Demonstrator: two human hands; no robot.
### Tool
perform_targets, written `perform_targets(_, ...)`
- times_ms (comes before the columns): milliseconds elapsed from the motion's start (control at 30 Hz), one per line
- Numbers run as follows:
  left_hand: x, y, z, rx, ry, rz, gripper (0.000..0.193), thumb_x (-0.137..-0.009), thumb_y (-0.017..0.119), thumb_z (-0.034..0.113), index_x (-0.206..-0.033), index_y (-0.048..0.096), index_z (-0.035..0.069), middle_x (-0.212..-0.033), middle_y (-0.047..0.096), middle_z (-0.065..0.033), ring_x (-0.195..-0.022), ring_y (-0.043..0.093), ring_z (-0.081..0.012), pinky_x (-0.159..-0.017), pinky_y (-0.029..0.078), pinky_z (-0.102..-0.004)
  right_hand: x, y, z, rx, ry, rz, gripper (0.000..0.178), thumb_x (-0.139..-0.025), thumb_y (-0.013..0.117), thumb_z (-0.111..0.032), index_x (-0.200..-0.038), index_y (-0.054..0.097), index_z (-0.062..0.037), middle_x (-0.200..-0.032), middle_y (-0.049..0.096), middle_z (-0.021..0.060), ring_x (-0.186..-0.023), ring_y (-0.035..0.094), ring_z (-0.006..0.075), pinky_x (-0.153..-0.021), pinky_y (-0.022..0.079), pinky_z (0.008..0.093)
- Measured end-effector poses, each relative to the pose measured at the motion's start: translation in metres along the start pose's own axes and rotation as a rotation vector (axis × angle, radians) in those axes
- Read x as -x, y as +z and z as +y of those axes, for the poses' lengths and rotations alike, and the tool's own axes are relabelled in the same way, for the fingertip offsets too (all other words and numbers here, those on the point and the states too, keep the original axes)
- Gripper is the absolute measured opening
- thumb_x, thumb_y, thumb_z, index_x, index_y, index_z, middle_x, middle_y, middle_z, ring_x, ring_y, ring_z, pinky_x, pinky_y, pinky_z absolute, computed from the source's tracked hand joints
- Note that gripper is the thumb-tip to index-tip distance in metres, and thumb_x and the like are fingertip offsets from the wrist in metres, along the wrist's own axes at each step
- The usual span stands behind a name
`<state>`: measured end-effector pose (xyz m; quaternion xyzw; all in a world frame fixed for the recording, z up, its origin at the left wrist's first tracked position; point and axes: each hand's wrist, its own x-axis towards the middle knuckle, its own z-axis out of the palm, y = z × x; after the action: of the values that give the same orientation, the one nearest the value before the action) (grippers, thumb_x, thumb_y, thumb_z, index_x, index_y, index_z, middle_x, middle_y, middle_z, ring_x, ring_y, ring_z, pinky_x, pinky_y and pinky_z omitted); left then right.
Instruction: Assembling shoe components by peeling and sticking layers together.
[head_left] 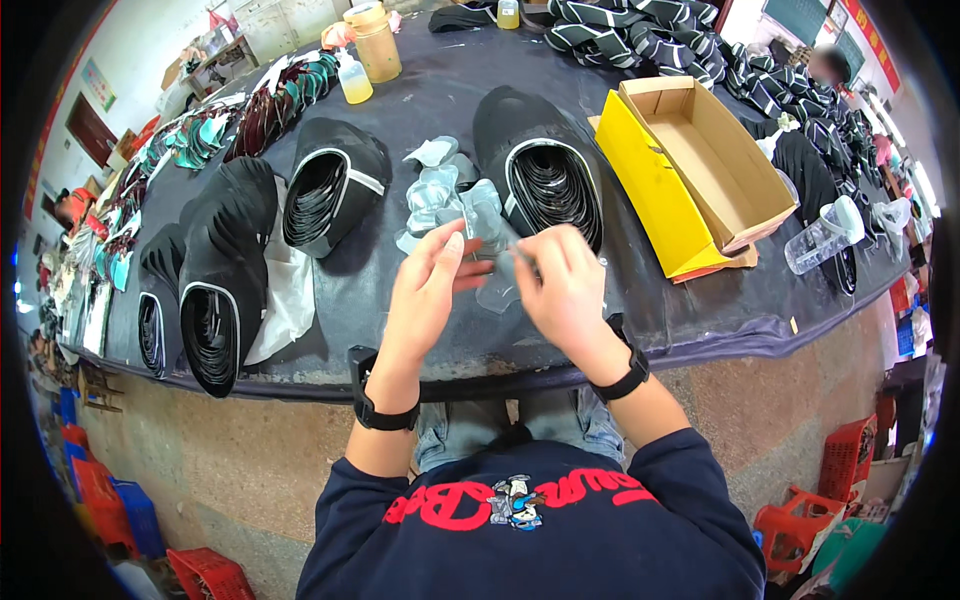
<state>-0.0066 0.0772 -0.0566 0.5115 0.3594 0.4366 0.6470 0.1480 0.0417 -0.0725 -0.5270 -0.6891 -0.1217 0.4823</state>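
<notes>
Shirt (610, 540) nearest; left hand (428, 285) fingers apart, right hand (563, 285) apparently pinching 1 of the clear pieces (436, 192) heaped within reach.

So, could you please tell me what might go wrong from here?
The clear plastic pieces lie in a loose heap beside the left hand, so a brush of the fingers might scatter them. The black stack at the near table edge could be nudged off. The bottle of yellow liquid, if knocked, might wet nearby dark pieces.
</notes>
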Motion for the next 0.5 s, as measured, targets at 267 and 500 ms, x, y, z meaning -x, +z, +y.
perform_targets(267, 0.005, 0.003, -0.004, 0.581, -0.087, -0.219, 0.042, -0.096, 0.029, 0.029, -0.120, 0.045, -0.001, -0.115, 0.055, -0.0142, -0.100, 0.056, -0.0207, -0.080, 0.048, -0.0324, 0.002, -0.014, -0.022, -0.165, -0.176, -0.064, 0.027, -0.062, 0.072, -0.012, -0.083, 0.060, -0.0017, -0.087, 0.056, 0.0086, -0.092, 0.057, 0.0263, -0.077, 0.047, 0.0366)
perform_targets(500, 0.017, 0.018, -0.006, 0.619, -0.102, -0.034, 0.033, -0.094, 0.038, 0.022, -0.108, 0.052, -0.003, -0.102, 0.060, -0.0110, -0.085, 0.059, -0.0164, -0.073, 0.049, -0.0279, 0.002, -0.007, -0.030, -0.112, -0.026, 0.055, 0.027, -0.064, 0.073, -0.013, -0.085, 0.060, -0.0015, -0.087, 0.056, 0.0088, -0.087, 0.059, 0.0271, -0.070, 0.050, 0.0328)
